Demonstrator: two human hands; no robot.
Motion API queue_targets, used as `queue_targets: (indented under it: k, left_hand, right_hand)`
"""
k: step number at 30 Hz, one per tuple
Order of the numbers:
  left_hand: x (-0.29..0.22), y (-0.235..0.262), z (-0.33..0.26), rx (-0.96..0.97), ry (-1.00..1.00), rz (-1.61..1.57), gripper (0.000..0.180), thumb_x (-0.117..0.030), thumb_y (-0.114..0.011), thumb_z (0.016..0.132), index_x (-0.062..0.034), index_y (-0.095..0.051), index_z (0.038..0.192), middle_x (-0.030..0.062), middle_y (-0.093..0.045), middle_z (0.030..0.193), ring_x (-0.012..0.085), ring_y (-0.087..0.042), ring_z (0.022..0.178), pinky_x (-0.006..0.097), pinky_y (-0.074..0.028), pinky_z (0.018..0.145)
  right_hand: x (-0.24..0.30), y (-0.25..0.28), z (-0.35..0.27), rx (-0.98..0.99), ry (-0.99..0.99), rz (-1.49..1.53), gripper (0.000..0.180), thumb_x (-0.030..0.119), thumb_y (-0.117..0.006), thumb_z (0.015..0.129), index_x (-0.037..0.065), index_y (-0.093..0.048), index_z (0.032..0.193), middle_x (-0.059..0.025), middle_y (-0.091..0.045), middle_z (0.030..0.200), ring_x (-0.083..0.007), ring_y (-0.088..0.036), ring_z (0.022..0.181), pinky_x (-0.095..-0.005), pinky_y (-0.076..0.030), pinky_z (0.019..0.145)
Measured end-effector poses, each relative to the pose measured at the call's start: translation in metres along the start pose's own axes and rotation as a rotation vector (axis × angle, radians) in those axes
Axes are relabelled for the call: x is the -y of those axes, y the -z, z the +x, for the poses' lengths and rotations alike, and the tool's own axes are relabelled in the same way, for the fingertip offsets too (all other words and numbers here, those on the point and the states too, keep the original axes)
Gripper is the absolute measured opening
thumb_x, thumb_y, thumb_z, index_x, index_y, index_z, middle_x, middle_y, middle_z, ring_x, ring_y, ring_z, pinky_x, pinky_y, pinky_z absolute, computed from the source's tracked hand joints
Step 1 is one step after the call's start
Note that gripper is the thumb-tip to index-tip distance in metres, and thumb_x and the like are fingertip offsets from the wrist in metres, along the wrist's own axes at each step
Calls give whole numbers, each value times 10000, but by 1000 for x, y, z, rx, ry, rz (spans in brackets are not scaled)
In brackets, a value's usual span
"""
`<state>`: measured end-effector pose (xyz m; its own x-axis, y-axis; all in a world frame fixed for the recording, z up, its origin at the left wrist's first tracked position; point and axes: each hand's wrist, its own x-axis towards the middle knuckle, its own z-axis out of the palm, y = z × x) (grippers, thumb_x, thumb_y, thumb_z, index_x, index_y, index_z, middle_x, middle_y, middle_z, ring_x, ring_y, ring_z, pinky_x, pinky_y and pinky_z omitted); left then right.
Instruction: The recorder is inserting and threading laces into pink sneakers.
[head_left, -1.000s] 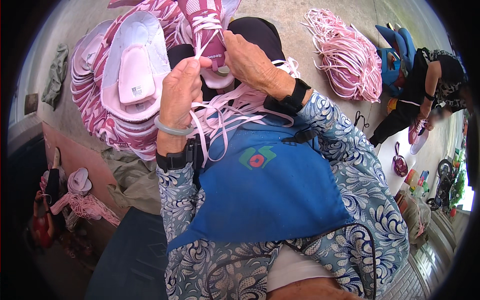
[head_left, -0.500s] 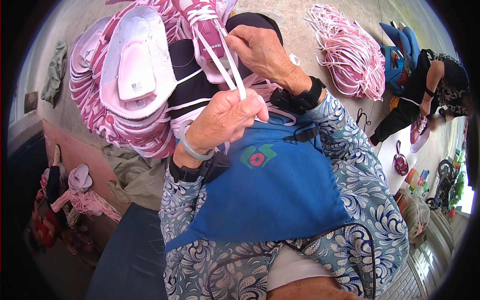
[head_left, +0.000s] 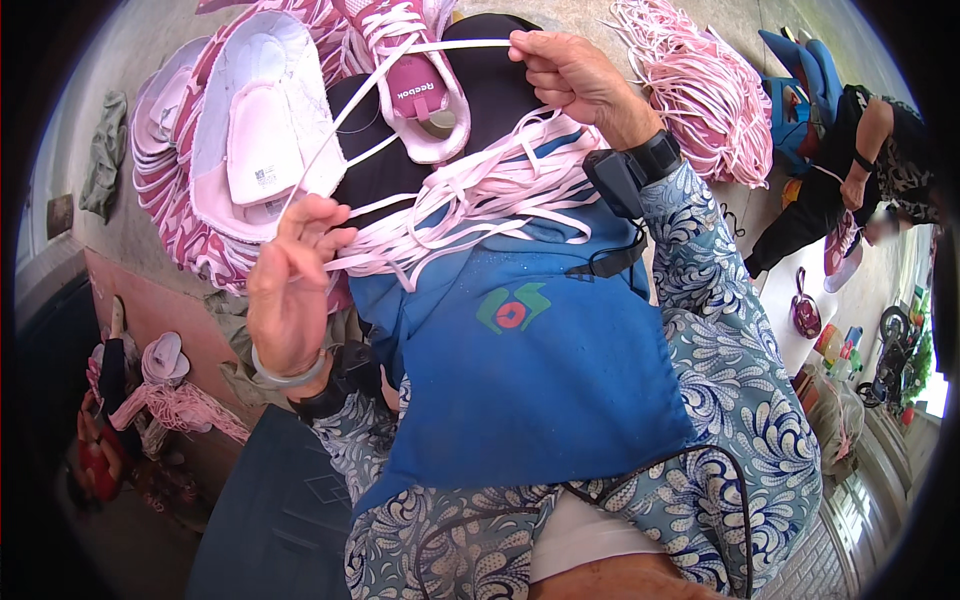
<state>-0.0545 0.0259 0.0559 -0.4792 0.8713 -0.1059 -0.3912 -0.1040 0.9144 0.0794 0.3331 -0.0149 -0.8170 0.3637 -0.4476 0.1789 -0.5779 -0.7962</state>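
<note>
Far left, low in the view, a small heap of pale pink laces lies beside another person's red sleeve. Above it, a stack of pink-patterned shoe uppers curves up the left side, with white insoles facing the camera.

The left hand is raised palm-away in front of that stack, wrist bent back, a thin bangle and a dark watch on the forearm. Its thumb and fingertips are pinched on one white lace, which runs taut up and to the right.

At the top centre a pink sneaker rests on the person's dark-clad knee, toe away, the lace threaded through its eyelets. Below it a loose bundle of pink laces is draped across the lap onto a blue apron.

The right hand is held above the knee, just right of the sneaker, fingers curled closed on the other end of the same lace; a black watch sits on its wrist.

Further right a large pile of pink laces lies on the floor. At the far right another person bends over beside a blue chair.
</note>
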Motion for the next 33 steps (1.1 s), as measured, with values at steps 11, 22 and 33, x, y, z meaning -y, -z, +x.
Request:
queue_targets:
  k: [11,22,33]
  left_hand:
    - [-130,153,-133,-1024,-603,-330,138,-95,-471,866,-4,-515,773,186,-519,1099,387,-399,1192,604,-194,1047]
    - [-177,173,-190,-666,-875,-462,120,-67,-480,850,-32,-502,737,85,-568,817,257,-536,822,465,-390,944]
    - [-7,9,36,-406,-155,115,299,-95,-513,913,19,-449,1182,69,-570,911,97,-556,756,238,-448,717]
  right_hand:
    - [-40,101,55,41,-63,678,150,120,-529,904,-8,-570,971,4,-405,549,-75,-357,416,-192,-310,373]
    - [-47,127,77,47,227,528,181,143,-477,907,75,-450,741,48,-241,485,-71,-208,360,-230,-160,336]
    - [16,-27,0,-245,634,-907,171,125,-531,841,-11,-622,891,-128,-610,745,-216,-601,628,-319,-477,592]
